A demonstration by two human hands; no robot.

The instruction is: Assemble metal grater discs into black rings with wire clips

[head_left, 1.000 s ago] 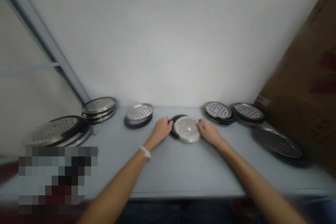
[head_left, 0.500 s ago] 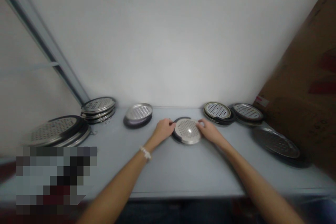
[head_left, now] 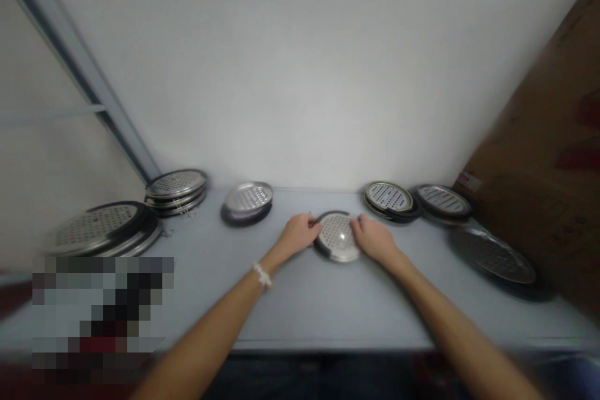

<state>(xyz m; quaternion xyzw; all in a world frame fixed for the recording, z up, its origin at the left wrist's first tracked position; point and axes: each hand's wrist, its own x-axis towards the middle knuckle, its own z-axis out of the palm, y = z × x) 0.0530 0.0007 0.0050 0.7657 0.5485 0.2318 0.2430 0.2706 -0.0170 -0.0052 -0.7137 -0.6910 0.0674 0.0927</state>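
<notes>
A round metal grater disc (head_left: pixel 338 239) with a dark rim along part of its edge is at the middle of the grey table (head_left: pixel 300 306). My left hand (head_left: pixel 300 234) grips its left edge, fingers closed on the dark rim. On the opposite side my right hand (head_left: pixel 374 239) holds the right edge with fingers and thumb. The perforated face points up between them. Whether the disc rests on the table or is slightly raised, I cannot tell.
Stacked grater discs (head_left: pixel 177 184) stand at the back left, a larger stack (head_left: pixel 100 228) nearer. More discs lie at back centre-left (head_left: pixel 248 199), back right (head_left: pixel 388 199), (head_left: pixel 443 201) and far right (head_left: pixel 497 256). A cardboard box (head_left: pixel 539 200) borders the right side.
The disc has shifted slightly right and towards me. My left hand has moved right with it, while my right hand has stayed nearly in place on its edge.
</notes>
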